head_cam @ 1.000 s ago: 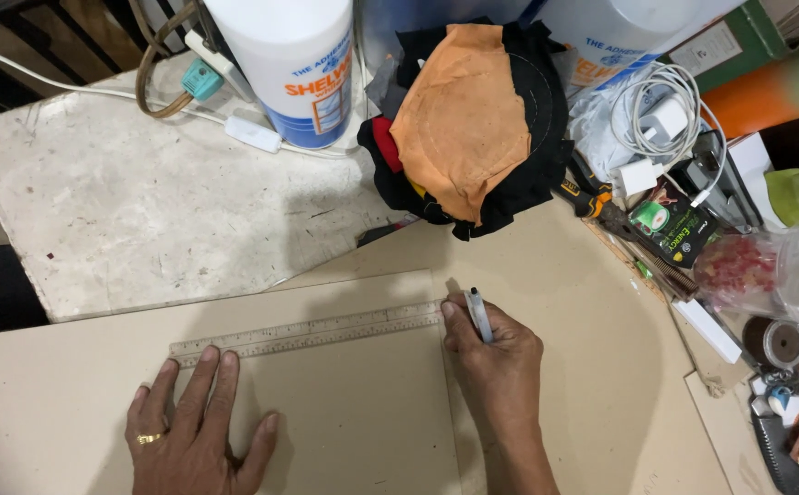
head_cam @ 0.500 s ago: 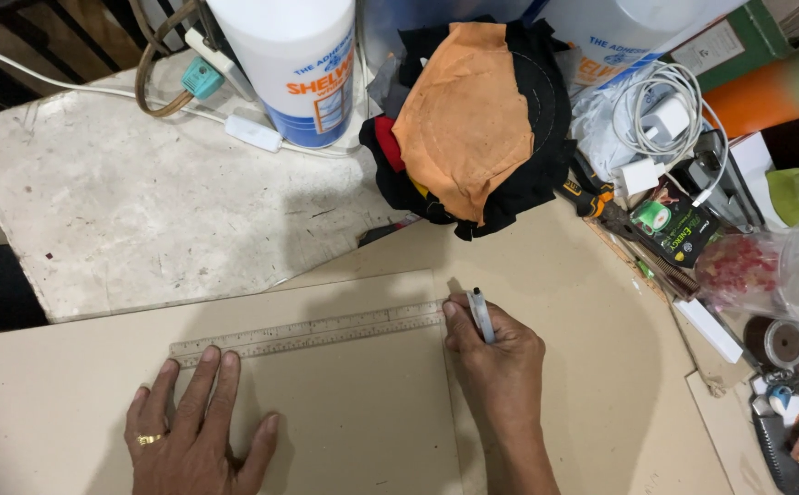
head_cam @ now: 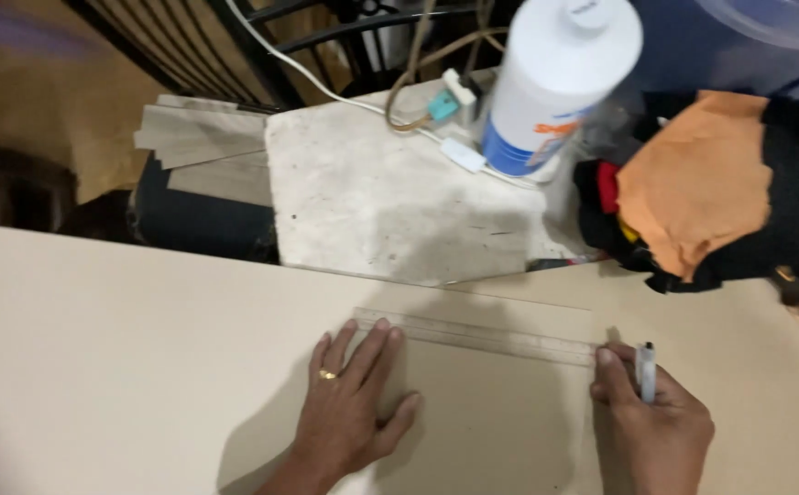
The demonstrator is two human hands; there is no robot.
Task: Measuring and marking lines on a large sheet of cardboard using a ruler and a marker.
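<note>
right hand (head_cam: 653,422) holds a pen, left hand (head_cam: 349,403) lies flat and open on a ruler.

pen (head_cam: 646,370) sits in the curled fingers, tip pointing away, just beside the right end of the clear ruler (head_cam: 477,332). left fingers press the ruler's left part onto the tan board (head_cam: 125,348). behind it are a worn white slab (head_cam: 390,202), a white bottle (head_cam: 555,82) and an orange and black cloth (head_cam: 702,192).

The beige surface (head_cam: 125,348) lies open to the left of the left hand (head_cam: 349,408), while behind the ruler (head_cam: 473,332) a marble slab (head_cam: 390,202), white bottle (head_cam: 555,82) and cloth pile (head_cam: 702,188) block the way.
</note>
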